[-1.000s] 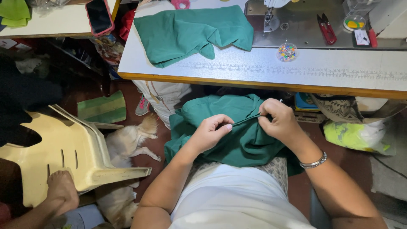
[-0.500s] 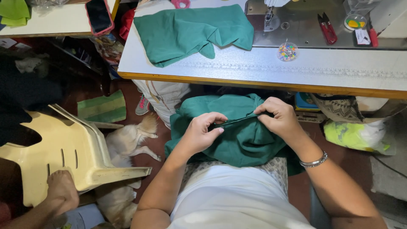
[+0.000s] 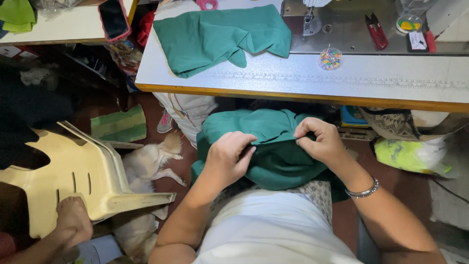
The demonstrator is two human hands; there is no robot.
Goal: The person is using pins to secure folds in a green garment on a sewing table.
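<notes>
— Where's the cloth (image 3: 273,156)?
— In the lap, below the bench (image 3: 371,80) edge — both hands are on it.
— Fingers?
— Left hand (image 3: 228,157) curled over a fold, right hand (image 3: 320,142) pinching the same edge, both closed on cloth.
— How does it handle?
— Soft, light, limp, I'd judge — best gripped along the folded edge.

Plain white top, sleeveless by the look of it; arms bare; chunky silver bracelet (image 3: 364,189) on the right wrist; patterned fabric over the lap.
</notes>
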